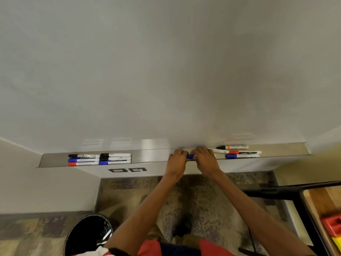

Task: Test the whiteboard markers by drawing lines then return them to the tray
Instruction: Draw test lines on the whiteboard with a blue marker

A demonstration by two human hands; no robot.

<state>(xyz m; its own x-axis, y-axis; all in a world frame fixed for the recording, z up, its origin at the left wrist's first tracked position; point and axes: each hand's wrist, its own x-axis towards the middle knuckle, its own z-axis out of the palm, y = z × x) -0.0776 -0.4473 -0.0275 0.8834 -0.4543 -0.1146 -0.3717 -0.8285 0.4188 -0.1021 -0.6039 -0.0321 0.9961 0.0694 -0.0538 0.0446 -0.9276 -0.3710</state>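
Your left hand (176, 157) and right hand (203, 157) both grip the blue marker (190, 156) (lying left-right, centre frame), so pull sideways.

The whiteboard (166, 71) is smooth and glossy, and it faintly mirrors the markers (99, 159), whose barrels are shiny plastic. The marker tray (151, 156) is brushed metal with a soft sheen. The carpet (203, 200) looks rough and matt; the tabletop (324, 200) is wood.
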